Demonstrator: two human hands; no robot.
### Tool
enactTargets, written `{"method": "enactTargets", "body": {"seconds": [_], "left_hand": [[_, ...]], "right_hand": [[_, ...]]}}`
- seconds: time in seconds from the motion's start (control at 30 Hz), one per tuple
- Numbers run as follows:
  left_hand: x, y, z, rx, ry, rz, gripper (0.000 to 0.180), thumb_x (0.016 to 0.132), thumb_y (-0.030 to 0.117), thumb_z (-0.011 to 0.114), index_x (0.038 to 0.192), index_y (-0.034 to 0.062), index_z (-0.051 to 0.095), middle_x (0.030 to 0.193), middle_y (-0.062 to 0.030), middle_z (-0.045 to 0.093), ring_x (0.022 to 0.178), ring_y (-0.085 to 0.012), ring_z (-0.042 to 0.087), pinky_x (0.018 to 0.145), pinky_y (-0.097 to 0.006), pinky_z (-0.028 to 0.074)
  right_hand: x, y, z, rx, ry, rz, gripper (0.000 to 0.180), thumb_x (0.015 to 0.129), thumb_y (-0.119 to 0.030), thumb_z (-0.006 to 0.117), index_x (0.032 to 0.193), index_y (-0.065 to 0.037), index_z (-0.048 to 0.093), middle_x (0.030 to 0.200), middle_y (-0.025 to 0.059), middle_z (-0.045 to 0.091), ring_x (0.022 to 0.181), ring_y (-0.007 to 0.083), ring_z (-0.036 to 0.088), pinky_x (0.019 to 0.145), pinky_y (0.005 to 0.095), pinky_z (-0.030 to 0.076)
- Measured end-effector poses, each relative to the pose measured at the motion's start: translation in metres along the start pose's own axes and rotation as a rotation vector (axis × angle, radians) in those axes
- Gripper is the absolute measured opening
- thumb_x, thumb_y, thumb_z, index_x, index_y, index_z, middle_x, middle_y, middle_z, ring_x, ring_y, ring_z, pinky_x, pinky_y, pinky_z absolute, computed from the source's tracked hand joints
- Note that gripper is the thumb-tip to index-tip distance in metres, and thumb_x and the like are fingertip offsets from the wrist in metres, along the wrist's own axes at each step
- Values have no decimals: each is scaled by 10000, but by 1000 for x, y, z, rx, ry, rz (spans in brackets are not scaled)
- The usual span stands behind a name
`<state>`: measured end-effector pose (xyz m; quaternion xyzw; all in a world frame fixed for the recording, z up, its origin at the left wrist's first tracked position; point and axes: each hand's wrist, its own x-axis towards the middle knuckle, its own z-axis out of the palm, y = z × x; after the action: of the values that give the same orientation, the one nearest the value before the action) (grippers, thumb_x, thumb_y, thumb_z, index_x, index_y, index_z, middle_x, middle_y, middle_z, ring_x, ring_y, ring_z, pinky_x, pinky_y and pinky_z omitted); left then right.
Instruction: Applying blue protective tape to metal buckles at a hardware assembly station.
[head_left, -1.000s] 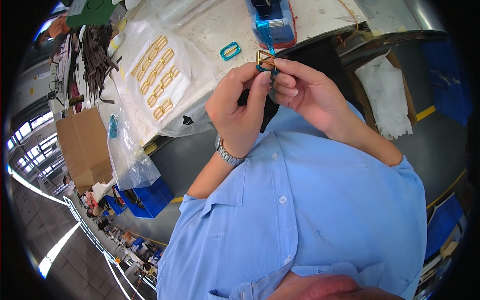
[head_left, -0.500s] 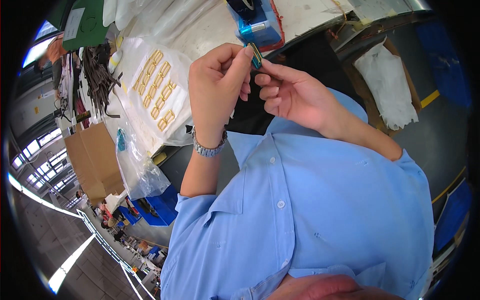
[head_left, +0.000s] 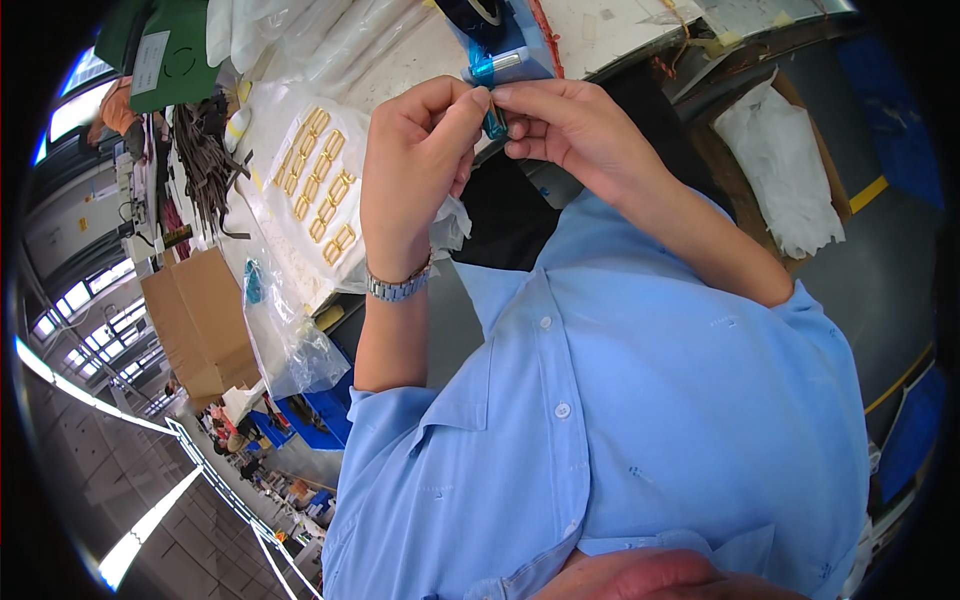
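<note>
Near the table's front edge, my left hand and my right hand meet at the fingertips. Between them they pinch a small gold metal buckle wrapped in shiny blue film or tape, mostly covered by the fingers. Just beyond the fingertips stands a blue tape dispenser, with blue tape at its near end. On the table to the left, several gold buckles lie in rows on a white sheet.
Clear plastic bags lie at the far side. Dark straps hang at the left, above a cardboard box and a plastic bag. A carton with white sheeting stands on the floor at right.
My right hand has risen and moved left, bringing its fingertips up against my left hand's. The blue-covered buckle is now more hidden. The view has shifted slightly.
</note>
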<state>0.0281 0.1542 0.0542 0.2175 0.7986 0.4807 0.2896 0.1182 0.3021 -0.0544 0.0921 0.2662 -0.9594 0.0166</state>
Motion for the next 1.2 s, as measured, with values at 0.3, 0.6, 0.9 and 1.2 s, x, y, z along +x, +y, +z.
{"method": "enactTargets", "body": {"seconds": [0.3,0.6,0.9,1.2], "left_hand": [[-2,3,-7,-175,-85,-47,313,1065,216,670,842,-4,684,654,27,586,484,-24,478,423,-213,340],[-11,-20,-3,96,-97,-51,274,1086,228,678,919,12,700,677,49,565,516,-14,469,457,-199,333],[-51,-44,42,379,439,518,190,950,-24,775,1137,-20,746,976,-78,758,808,-110,716,726,-247,593],[-34,-35,33,549,464,644,91,915,-23,766,1002,3,770,826,-98,727,684,-184,686,633,-299,541]], "right_hand": [[-17,1,17,-166,53,-131,245,1042,-185,728,1093,51,768,942,69,749,844,145,742,858,323,652],[-39,19,12,67,110,97,273,1068,-204,682,1168,42,746,1035,98,750,950,181,752,952,376,650],[-42,18,19,128,98,99,281,1087,-214,666,1246,7,734,1106,92,757,1044,180,750,1015,358,619],[-46,23,20,237,190,131,262,1088,-235,670,1241,-33,737,1134,56,758,1075,153,717,988,335,596]]}}
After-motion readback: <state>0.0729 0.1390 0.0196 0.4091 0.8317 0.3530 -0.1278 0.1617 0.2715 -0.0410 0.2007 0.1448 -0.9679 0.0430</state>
